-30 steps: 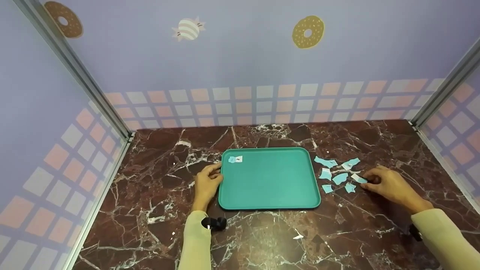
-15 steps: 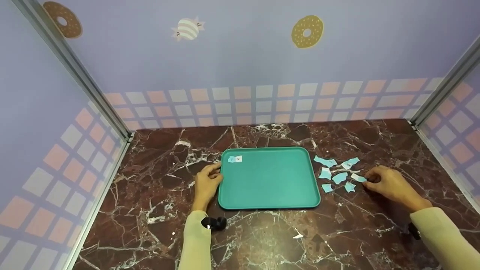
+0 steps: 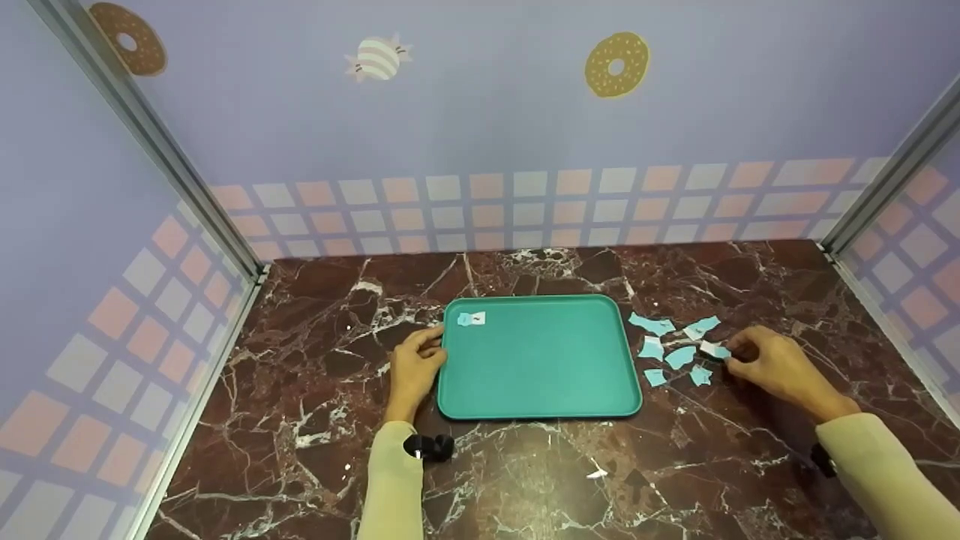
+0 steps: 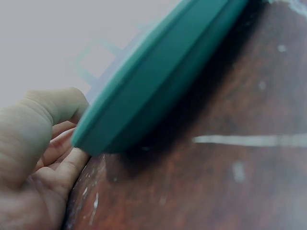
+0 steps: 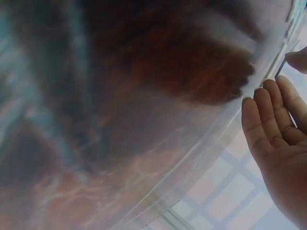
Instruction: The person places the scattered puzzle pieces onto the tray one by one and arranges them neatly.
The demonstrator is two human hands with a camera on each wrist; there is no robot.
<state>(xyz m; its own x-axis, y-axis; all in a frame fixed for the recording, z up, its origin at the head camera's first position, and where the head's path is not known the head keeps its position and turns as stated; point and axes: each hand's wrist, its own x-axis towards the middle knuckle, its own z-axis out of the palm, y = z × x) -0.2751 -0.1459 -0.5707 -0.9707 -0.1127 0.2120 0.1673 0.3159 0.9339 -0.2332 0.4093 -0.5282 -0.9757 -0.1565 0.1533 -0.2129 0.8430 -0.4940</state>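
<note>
My right hand pinches a small blue-and-white torn paper piece by its right end, slightly above the table. In the right wrist view the thumb and index finger of this right hand meet on a thin edge. Several other torn paper pieces lie loose between that hand and the green tray. My left hand holds the tray's left rim. In the left wrist view the thumb of the left hand is at the rim, fingers by its lower edge. A blue-and-white paper patch lies in the tray's upper left corner.
The tray sits on a dark red marbled tabletop. Patterned lilac panels stand behind and at both sides. A small white scrap or mark shows on the table below the tray.
The paper piece in my right hand has tilted up off the table and shifted slightly, with a dark shadow under it. My left hand and the tray have stayed put.
</note>
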